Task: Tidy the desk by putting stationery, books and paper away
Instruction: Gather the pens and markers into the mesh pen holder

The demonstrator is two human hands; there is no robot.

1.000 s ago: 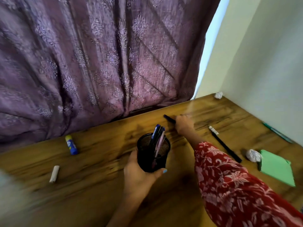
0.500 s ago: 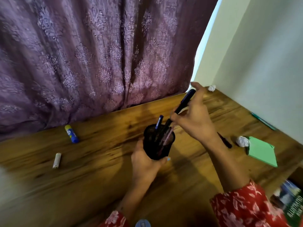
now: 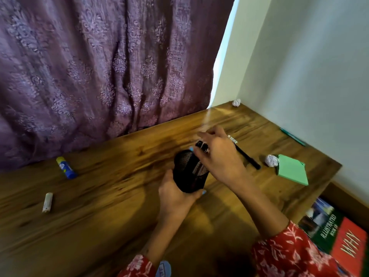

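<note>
My left hand grips a black mesh pen holder just above the wooden desk, tilted slightly to the right. Several pens stand in it, and the black pen tops stick out above the rim. My right hand hovers over the holder's mouth with its fingers spread; the thumb touches the pen tops. A black pencil with a white end lies on the desk just behind my right hand.
A glue stick and a small white stick lie at the left. At the right are a crumpled paper ball, a green notepad and a teal pen by the wall. Another paper ball sits in the corner. Books lie below the desk's right edge.
My right hand picked a black pen off the desk, lifted it over the holder and dropped it in. Its fingers have since spread. The left hand has kept hold of the holder.
</note>
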